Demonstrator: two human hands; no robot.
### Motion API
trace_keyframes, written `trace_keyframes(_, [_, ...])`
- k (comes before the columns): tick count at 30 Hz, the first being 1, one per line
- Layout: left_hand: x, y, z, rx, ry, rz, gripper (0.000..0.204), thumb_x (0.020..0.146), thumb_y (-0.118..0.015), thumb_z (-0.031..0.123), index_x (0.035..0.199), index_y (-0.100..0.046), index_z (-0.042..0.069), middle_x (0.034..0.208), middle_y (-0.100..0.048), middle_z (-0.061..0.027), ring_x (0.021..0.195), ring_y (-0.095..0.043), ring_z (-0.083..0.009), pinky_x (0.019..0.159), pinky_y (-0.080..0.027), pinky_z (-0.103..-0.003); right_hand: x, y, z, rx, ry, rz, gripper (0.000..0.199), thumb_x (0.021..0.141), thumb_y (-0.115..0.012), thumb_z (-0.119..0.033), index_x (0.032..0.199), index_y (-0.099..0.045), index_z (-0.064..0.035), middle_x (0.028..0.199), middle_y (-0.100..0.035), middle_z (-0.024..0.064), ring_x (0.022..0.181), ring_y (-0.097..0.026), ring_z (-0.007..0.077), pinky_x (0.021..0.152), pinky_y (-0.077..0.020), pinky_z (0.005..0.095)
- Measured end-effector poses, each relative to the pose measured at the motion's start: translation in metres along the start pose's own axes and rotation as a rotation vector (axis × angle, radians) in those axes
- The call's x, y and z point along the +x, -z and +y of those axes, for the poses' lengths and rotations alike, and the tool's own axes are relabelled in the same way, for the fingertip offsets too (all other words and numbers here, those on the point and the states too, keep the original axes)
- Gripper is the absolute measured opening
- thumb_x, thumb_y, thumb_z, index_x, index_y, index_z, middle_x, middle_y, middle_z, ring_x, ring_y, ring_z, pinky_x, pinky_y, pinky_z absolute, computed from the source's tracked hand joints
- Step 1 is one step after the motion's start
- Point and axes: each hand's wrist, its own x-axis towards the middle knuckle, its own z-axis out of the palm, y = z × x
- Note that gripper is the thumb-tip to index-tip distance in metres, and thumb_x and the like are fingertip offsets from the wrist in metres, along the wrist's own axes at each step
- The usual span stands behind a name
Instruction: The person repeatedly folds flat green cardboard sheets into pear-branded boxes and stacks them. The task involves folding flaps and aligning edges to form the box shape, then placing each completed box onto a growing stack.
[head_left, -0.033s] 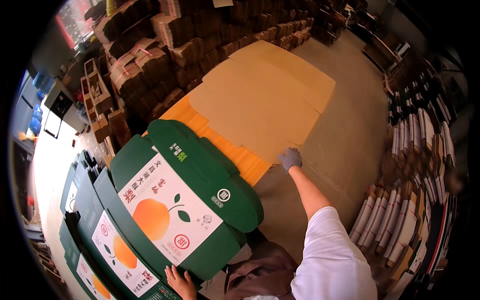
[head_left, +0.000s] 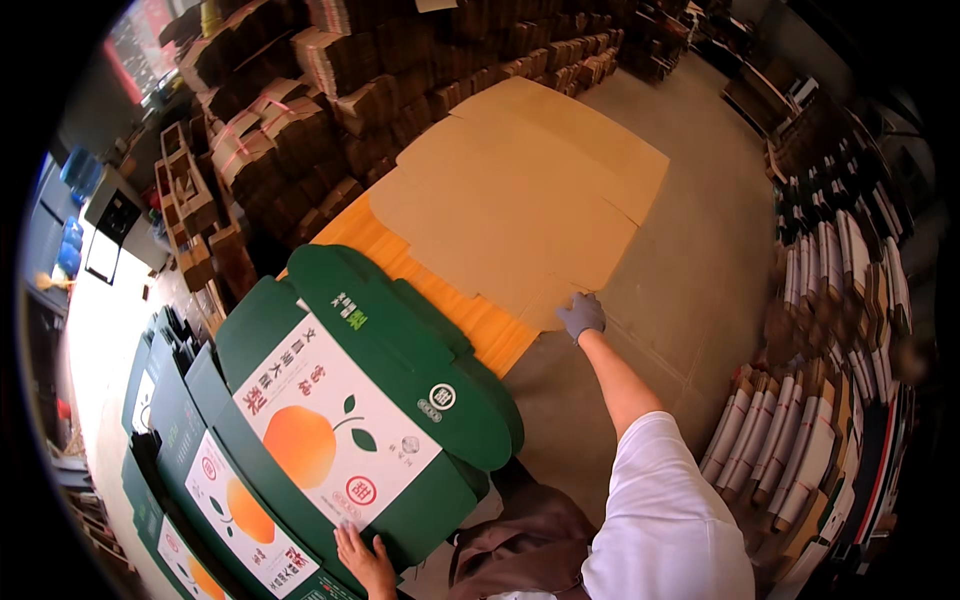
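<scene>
A flat green printed carton sheet [head_left: 400,520], with an orange fruit on a white panel, lies at the near left over the end of a wooden table [head_left: 350,225]. On its near edge my bare left hand [head_left: 366,562] rests, fingers stretched out. Further off, a large plain brown cardboard sheet [head_left: 520,190] lies flat across the table and reaches past its right side. At its near right corner my right hand [head_left: 583,318], in a grey glove, has its fingers closed on the edge; the fingertips are partly hidden.
More green printed cartons [head_left: 235,500] stand in a row at the left. Tall stacks of folded cardboard [head_left: 340,100] line the back, beside a wooden pallet [head_left: 190,190]. Bundled flat cartons [head_left: 765,440] stand along the right, across the concrete floor [head_left: 690,240].
The view has shifted slightly, so the table and sheets appear a little further left. My left hand lies slightly further up on the green carton sheet. My right hand stays at the brown sheet's corner.
</scene>
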Motion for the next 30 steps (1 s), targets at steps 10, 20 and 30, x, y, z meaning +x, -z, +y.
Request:
trace_keyframes(10, [0.206, -0.077, 0.294, -0.783, -0.246, -0.454, 0.046, 0.095, -0.061, 0.018, 0.133, -0.048, -0.003, 0.134, -0.054, -0.0226, 0.119, -0.057, -0.0371, 0.098, -0.047, -0.042, 0.016, -0.006, -0.013, 0.312, -0.074, -0.229, 0.041, 0.071, -0.075, -0.036, 0.09, -0.065, -0.001, 0.091, -0.068, 0.0199, 0.083, -0.067, 0.036, 0.076, -0.0528, 0.0431])
trace_keyframes(20, [0.266, -0.134, 0.384, -1.619, 0.701, -0.777, 0.034, 0.094, -0.068, 0.03, 0.117, -0.055, 0.009, 0.119, -0.063, -0.0089, 0.112, -0.062, -0.0267, 0.087, -0.051, -0.039, -0.009, 0.031, -0.014, 1.418, -0.201, -0.532, 0.017, 0.088, -0.072, -0.018, 0.092, -0.065, -0.0029, 0.081, -0.064, 0.0001, 0.071, -0.058, 0.0077, 0.061, -0.0473, 0.0237])
trace_keyframes(30, [0.182, -0.039, 0.368, -1.773, 0.469, -0.631, 0.038, 0.096, -0.059, 0.005, 0.133, -0.051, 0.006, 0.129, -0.061, -0.0077, 0.115, -0.06, -0.0222, 0.1, -0.048, -0.037, 0.06, 0.101, 0.163, 1.9, -0.407, -0.167, 0.059, 0.097, -0.053, -0.054, 0.133, -0.051, -0.0078, 0.12, -0.063, 0.0145, 0.108, -0.062, 0.0255, 0.085, -0.0561, 0.0396])
